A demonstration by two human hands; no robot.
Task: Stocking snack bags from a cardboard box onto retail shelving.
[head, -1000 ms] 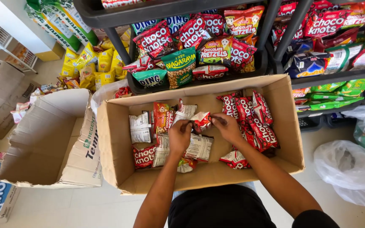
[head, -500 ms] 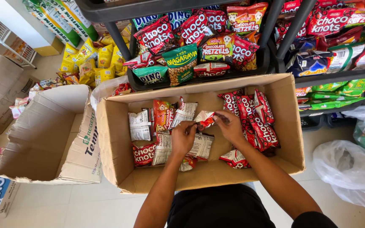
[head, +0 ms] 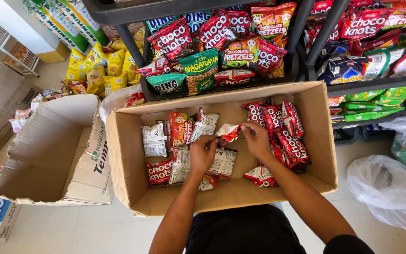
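2 hands, left hand (head: 203, 153) and right hand (head: 256, 140), remain pinched on 1 small red packet (head: 229, 132) at frame centre, barely shifted inside the cardboard box (head: 128, 155).

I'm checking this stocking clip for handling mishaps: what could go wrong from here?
The small red snack packet is pinched between the left hand and right hand; pulled apart, it might tear. The cardboard box seems to rest on the person's lap, so it could tip. The heaped shelf packets above might slide down.
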